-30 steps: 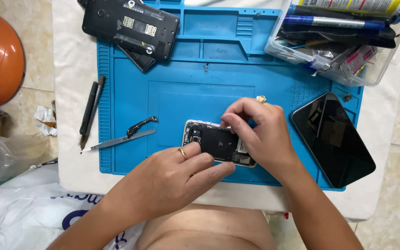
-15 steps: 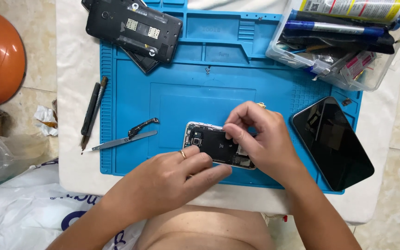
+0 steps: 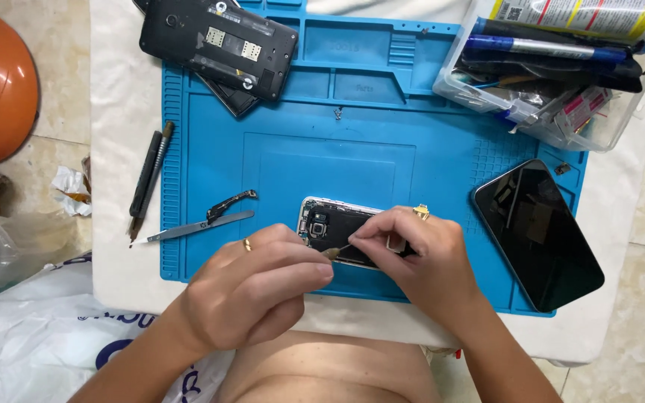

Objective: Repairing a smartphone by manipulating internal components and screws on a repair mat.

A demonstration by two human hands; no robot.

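Note:
An opened phone (image 3: 330, 222) with its dark insides showing lies near the front of the blue work mat (image 3: 352, 157). My left hand (image 3: 263, 287) rests on the phone's left front corner, fingers curled against it. My right hand (image 3: 419, 261) covers the phone's right half and pinches a thin metal tool (image 3: 337, 251) whose tip points at the phone's inner parts. Both hands wear a ring.
A black phone (image 3: 539, 235) lies screen up at the mat's right. A second opened dark phone (image 3: 222, 45) sits at the back left. Tweezers (image 3: 195, 227), a small flex part (image 3: 229, 203) and a screwdriver (image 3: 147, 179) lie left. A clear tool box (image 3: 554, 63) stands at the back right.
My right hand has drawn slightly back and now shows a thin tool pinched over the phone. My left hand has shifted a little left along the phone's edge.

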